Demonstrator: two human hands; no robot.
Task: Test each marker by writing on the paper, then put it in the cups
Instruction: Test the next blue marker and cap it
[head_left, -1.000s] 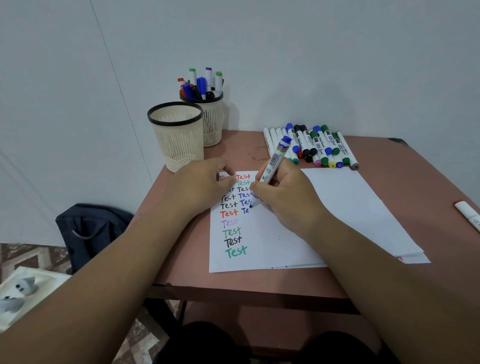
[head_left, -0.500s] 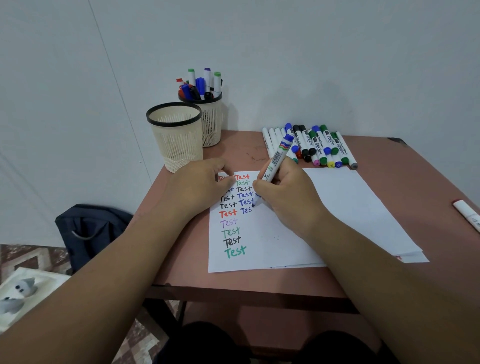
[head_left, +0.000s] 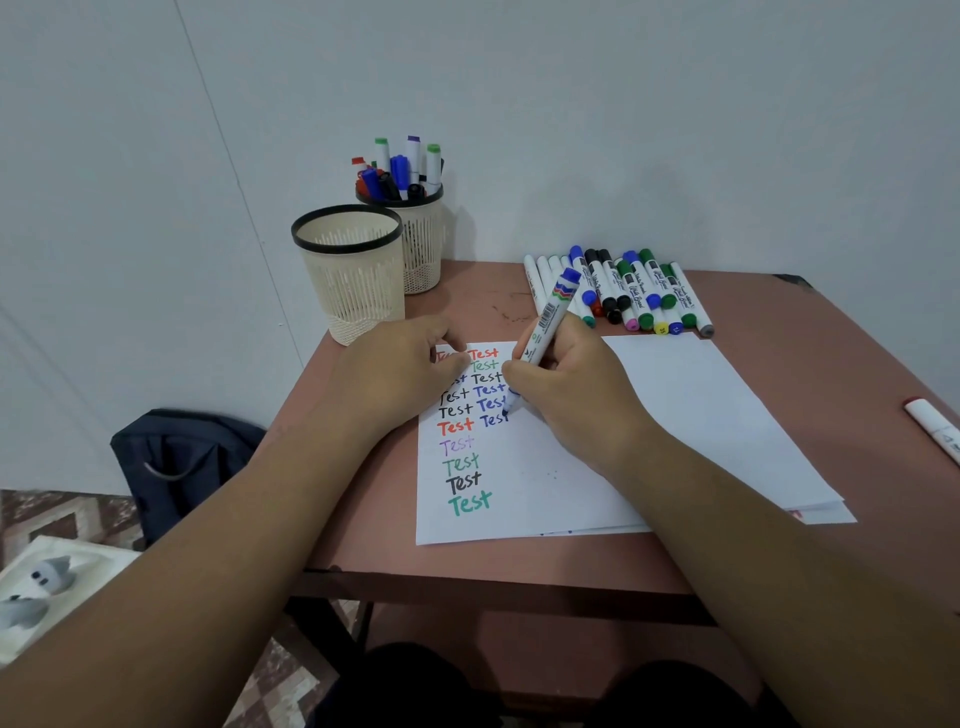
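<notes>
My right hand (head_left: 576, 395) grips a white marker with a blue end (head_left: 549, 317), its tip touching the white paper (head_left: 675, 415) at the end of a blue word "Test". My left hand (head_left: 400, 374) rests on the paper's top left corner with fingers curled, holding nothing that I can see. The paper carries two columns of coloured "Test" words. A row of several markers (head_left: 623, 291) lies at the table's back. Two cream mesh cups stand at the back left: the near cup (head_left: 353, 270) looks empty, the far cup (head_left: 418, 234) holds several markers.
The brown table (head_left: 831, 353) ends close to the wall. One more white marker (head_left: 932, 426) lies at the right edge. On the floor to the left are a dark bag (head_left: 182, 462) and a white tray (head_left: 47, 587).
The marker tip has moved slightly right along the lowest blue word, which has grown from "Te" to nearly "Test". My left hand has stayed put.
</notes>
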